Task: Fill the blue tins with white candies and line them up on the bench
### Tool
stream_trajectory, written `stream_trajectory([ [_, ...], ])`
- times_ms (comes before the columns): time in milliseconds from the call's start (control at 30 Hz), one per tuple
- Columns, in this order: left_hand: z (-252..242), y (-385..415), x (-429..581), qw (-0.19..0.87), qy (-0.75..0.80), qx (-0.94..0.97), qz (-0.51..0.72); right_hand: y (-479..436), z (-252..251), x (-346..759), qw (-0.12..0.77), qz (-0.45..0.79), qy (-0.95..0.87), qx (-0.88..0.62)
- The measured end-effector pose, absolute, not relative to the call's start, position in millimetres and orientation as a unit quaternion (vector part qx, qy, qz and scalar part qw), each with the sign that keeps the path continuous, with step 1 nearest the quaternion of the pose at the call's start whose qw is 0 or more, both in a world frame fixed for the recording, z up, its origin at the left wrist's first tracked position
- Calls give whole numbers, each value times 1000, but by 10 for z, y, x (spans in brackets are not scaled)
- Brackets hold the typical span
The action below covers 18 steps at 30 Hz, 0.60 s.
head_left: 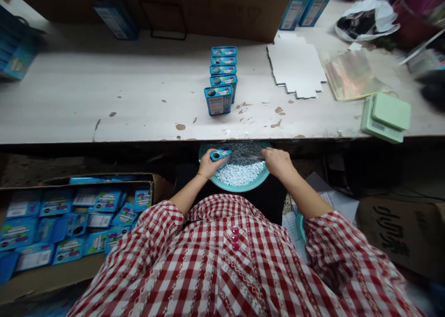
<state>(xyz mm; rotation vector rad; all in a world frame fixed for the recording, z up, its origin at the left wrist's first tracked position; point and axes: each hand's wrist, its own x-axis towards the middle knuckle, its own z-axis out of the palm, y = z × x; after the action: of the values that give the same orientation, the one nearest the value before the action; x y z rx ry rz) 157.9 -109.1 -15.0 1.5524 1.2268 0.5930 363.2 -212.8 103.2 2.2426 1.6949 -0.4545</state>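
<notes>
My left hand [207,164] is closed around a small blue candy box [220,155], whose top with a dark round hole faces up. It is over the left side of a turquoise basin [239,188] full of small white candies [239,174]. At the basin's right rim, my right hand [278,161] grips the handle of a scoop [253,156]. The scoop reaches left over the candies; its far end is blurred and hard to make out. On the table ahead, several like boxes [218,101] stand upright in a row.
A carton [153,192] of blue boxes lies at my left. The white table [146,108] carries a flat white cardboard sheet [295,66], clear plastic bags [351,73] and a green scale [387,115]. Behind stands a large brown carton [208,11]; more filled boxes [295,11] are beside it.
</notes>
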Motion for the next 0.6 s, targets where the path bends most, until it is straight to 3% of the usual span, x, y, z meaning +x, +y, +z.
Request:
stream_trajectory([
  [133,-372,-1101,1628,618,552,501,251,-2132,220,3506,100,-241,528,808],
  [267,-458,-1174,1785,730,489,415,235,-1976,-263,3186,53,-269,505,818],
  [600,-15,-1021,1342,556,487,608,290,-2085,-210,3603,-84,-308,508,800],
])
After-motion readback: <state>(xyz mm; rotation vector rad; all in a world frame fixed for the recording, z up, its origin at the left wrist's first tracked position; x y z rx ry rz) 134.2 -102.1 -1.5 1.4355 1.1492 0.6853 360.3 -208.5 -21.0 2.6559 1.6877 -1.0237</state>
